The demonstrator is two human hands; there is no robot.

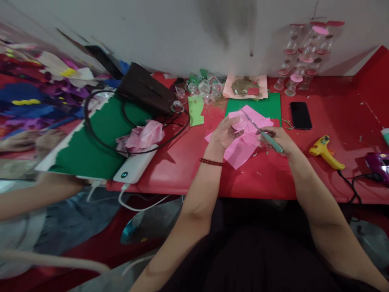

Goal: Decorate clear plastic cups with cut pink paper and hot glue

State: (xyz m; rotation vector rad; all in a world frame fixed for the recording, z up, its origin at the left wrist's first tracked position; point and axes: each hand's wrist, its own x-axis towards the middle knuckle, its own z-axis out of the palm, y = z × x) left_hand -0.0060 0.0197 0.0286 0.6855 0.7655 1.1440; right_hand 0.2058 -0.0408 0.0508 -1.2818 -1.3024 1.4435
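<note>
My left hand (225,132) is curled around a small clear plastic cup (241,120), held over a pile of pink paper sheets (243,142) on the red table (188,162). My right hand (275,138) grips a thin tool with a green handle (263,134); its metal tip points up-left to the cup. A red bead bracelet (212,162) sits on my left wrist.
Phone (300,115), yellow glue gun (325,152) and purple device (378,164) lie to the right. Green sheets (269,106), clear cups (203,87), stacked cups (299,61) stand behind. Left: power bank (133,168), cable loop, crumpled pink paper (142,136), another person's arm (39,194).
</note>
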